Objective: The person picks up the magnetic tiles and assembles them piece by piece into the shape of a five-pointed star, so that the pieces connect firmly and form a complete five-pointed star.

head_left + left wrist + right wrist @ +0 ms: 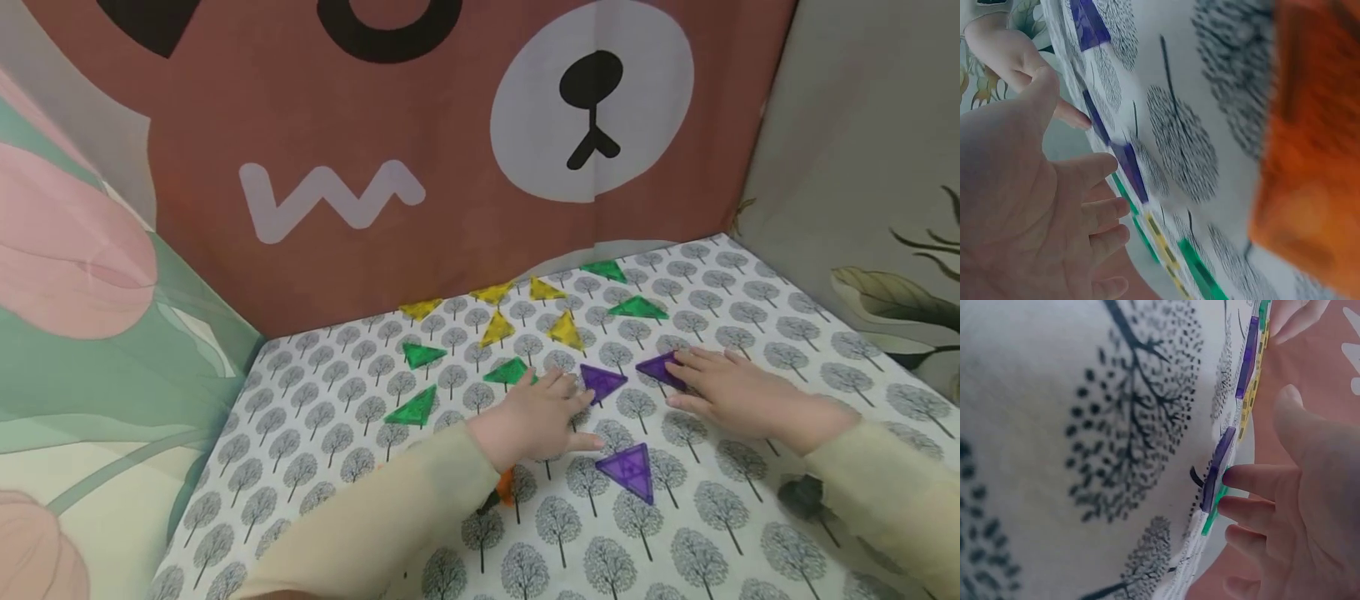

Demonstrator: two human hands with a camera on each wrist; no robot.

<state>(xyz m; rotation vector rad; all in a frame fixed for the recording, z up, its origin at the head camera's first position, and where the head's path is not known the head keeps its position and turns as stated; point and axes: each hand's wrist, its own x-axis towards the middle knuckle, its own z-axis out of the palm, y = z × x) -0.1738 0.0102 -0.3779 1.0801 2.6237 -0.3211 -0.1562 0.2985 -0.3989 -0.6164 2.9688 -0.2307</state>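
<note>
Purple translucent triangle tiles lie flat on the tree-print cloth. My right hand (738, 392) has its fingers stretched out, and their tips reach the edge of one purple tile (657, 369). In the right wrist view, the index fingertip meets or nearly meets that tile (1217, 469). My left hand (536, 417) is spread palm down beside a second purple tile (602, 382); whether it touches that tile I cannot tell. Nearer to me lies a third purple tile (630, 472). The left fingers partly cover a green triangle tile (507, 371).
Several yellow tiles (567, 331) and more green tiles (416, 407) lie farther back and to the left. An orange piece (506, 486) is mostly hidden beneath the left forearm. A bear-print fabric wall (465, 242) rises behind the cloth (558, 521).
</note>
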